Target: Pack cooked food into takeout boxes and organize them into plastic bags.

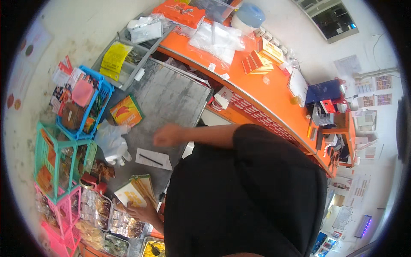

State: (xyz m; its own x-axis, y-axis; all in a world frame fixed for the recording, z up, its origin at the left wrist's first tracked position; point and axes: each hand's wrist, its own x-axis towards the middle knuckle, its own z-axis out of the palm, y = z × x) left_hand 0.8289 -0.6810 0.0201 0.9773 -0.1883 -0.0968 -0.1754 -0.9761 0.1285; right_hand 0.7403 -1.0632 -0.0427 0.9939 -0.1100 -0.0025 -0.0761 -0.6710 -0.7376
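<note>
My left hand (pixel 144 211) grips the lower edge of a white, yellow and green flat carton (pixel 128 195). Long tan strips (pixel 140 188) lie along one side of that carton; I cannot make out what they are. Over the dark grey worktop (pixel 171 90) hangs my right hand (pixel 166 135), blurred and drawn in compactly, so its fingers do not show clearly. Between the hands lies a white paper slip (pixel 147 156) with a black pen (pixel 151 160) across it. Beside them rest clear plastic gloves (pixel 112 141) and a yellow, red and green packet (pixel 126 111).
Blue (pixel 81 128), teal (pixel 55 195) and pink (pixel 68 207) baskets line the wall. Foil trays of food (pixel 128 222) stand beside the left hand. An orange counter (pixel 265 90) carries plastic bags (pixel 218 40) and orange boxes (pixel 257 62). A grey divided tray (pixel 124 81) sits at the worktop's far corner.
</note>
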